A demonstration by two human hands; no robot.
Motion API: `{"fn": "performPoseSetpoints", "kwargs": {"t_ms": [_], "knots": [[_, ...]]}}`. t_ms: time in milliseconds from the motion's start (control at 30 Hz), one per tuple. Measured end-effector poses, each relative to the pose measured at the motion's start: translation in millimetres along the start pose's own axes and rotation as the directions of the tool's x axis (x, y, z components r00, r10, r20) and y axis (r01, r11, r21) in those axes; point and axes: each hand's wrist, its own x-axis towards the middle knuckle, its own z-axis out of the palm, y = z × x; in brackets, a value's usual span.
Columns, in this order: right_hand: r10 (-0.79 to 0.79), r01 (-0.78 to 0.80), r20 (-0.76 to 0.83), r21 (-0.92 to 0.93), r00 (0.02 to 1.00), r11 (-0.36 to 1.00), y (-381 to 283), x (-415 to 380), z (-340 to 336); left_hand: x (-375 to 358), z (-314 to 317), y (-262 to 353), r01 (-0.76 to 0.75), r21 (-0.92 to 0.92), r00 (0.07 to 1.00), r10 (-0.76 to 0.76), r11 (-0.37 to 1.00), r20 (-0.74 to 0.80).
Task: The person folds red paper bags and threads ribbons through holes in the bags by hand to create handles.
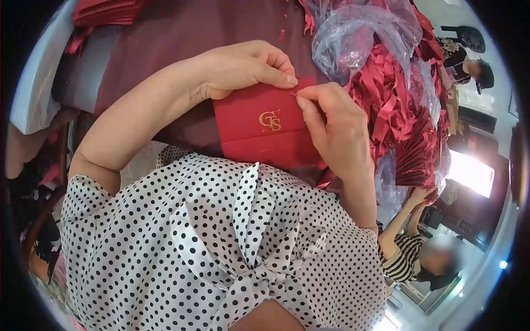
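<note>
A flat red card or paper bag [243,124] with gold letters and a crease across it lies in front of my body, its kind not certain. My left hand [251,66] reaches over its far edge, thumb and curled fingers closed near the upper right corner. My right hand [337,124] is on the right side of the red piece, thumb and forefinger pinched on the end of a thin red ribbon [293,94] close to the left thumb. What the left fingertips grip, if anything, is hidden.
A heap of red ribbons [386,99] with clear plastic bags [359,41] rises at the right. Stacked red pieces [105,12] lie at the far left on the dark red tablecloth [160,41]. A person in stripes [411,256] handles red material at the right; another person [458,69] is farther back.
</note>
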Motion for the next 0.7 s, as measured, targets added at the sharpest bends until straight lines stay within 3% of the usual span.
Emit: {"fn": "performPoseSetpoints", "kwargs": {"t_ms": [233,500,700], "knots": [[0.055,-0.055,-0.005,0.039,0.998,0.998,-4.1,-3.6,7.7,0.8,-1.8,-0.4,0.0,0.012,1.0,0.0,1.0,0.006],[0.198,-0.176,-0.061,0.261,0.978,0.949,2.8,-8.0,16.0,1.8,-2.7,-2.5,-0.005,0.025,1.0,0.004,1.0,0.025],[0.203,-0.19,-0.031,0.241,0.979,0.952,1.1,-8.3,12.6,1.6,-2.3,-2.2,0.008,0.042,0.999,-0.011,0.999,0.051]]}}
